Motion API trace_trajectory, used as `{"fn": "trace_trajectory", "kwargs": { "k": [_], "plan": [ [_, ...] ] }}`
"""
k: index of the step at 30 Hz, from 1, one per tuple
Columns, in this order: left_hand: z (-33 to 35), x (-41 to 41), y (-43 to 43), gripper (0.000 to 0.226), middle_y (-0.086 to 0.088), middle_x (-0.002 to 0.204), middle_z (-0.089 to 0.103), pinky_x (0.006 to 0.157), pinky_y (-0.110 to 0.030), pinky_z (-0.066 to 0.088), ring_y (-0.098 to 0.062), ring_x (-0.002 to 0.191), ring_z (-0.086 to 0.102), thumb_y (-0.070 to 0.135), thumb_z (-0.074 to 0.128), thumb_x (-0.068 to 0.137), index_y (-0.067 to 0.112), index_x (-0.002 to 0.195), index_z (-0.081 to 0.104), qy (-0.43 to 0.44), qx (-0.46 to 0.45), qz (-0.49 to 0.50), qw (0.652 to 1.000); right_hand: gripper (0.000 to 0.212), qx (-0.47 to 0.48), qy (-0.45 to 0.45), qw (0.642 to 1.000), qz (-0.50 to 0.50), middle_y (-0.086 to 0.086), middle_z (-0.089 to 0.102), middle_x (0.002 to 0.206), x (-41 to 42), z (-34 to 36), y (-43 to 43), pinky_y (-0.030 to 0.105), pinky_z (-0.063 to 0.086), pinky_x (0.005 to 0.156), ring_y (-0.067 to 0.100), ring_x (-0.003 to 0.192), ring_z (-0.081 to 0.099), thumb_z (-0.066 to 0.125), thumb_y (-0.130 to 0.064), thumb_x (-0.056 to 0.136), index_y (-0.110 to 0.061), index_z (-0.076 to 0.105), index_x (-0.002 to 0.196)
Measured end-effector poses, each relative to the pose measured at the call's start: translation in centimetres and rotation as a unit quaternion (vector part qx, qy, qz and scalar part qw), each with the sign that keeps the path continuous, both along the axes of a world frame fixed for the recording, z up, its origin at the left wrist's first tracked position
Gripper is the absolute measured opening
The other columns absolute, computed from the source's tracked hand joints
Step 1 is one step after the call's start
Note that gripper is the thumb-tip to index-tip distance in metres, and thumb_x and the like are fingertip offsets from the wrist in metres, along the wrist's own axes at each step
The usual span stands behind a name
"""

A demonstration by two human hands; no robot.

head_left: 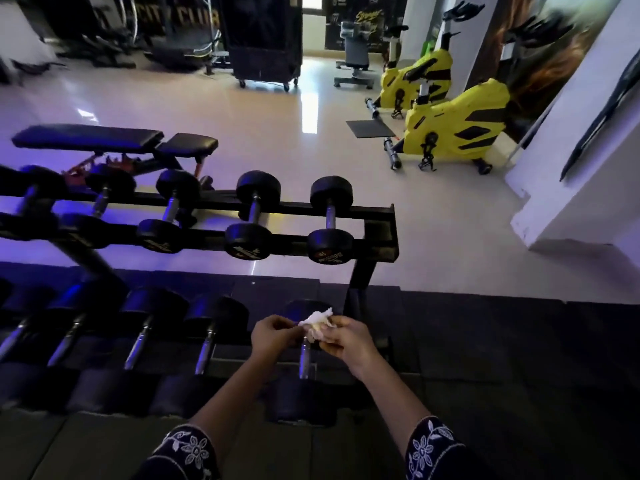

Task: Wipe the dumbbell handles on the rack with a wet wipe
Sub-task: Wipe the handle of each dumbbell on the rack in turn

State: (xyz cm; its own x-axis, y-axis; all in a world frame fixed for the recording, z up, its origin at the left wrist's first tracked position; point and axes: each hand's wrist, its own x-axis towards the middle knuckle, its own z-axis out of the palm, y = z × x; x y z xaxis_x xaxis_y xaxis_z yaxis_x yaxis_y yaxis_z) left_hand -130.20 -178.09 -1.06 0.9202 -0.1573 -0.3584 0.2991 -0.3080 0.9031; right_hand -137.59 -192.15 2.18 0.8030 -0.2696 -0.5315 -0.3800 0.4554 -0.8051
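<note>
White wet wipe [317,319], one, pinched between left hand [272,336], right hand [347,341]; five lower-tier dumbbell handles [206,344].

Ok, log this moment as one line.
stage: wipe not yet on metal | left hand: pinching wipe | right hand: holding wipe | place: over rightmost lower dumbbell handle | contact: unclear

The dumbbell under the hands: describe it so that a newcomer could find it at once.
Start at the black two-tier rack in the foreground and take its lower row. The dumbbell is the rightmost one there. Unlike its neighbours, it lies directly below the left hand and right hand, which hold a white wipe.
</note>
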Motion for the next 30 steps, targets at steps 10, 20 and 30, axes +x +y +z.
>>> {"fn": "trace_trajectory", "kwargs": {
  "k": [10, 20, 30],
  "plan": [
    [9.8, -3.4, 4.8, 0.018, -0.020, 0.089, 0.072, 0.064, -0.027, 0.055, -0.025, 0.077, 0.068, 0.007, 0.069, 0.084, -0.004, 0.098, 0.074, 0.114, -0.193, -0.002, 0.975, 0.011, -0.101, -0.022, 0.991, 0.084, 0.006, 0.059, 0.061, -1.1, 7.9, 5.2, 0.021, 0.043, 0.053, 0.012, 0.054, 0.052, 0.066, 0.007, 0.079, -0.001, 0.071, 0.084],
    [10.7, -2.6, 16.4, 0.009, -0.018, 0.082, 0.066, 0.065, -0.030, 0.042, -0.022, 0.070, 0.058, 0.009, 0.070, 0.083, 0.010, 0.082, 0.078, 0.087, -0.215, 0.055, 0.971, 0.027, 0.065, -0.015, 0.972, 0.225, 0.013, 0.068, 0.085, 1.6, 10.7, 13.7, 0.042, 0.056, 0.074, 0.022, 0.074, 0.068, 0.060, 0.000, 0.086, 0.000, 0.063, 0.113],
    [13.4, -6.5, 23.0, 0.019, -0.004, 0.076, 0.071, 0.068, -0.031, 0.053, -0.017, 0.074, 0.064, 0.016, 0.073, 0.070, 0.008, 0.088, 0.072, -0.018, -0.132, 0.116, 0.984, 0.024, 0.026, 0.011, 0.935, 0.354, 0.014, 0.065, 0.086, 3.0, 11.4, 20.1, 0.032, 0.056, 0.061, 0.021, 0.072, 0.060, 0.054, 0.004, 0.088, 0.000, 0.062, 0.110]
  ]
}}
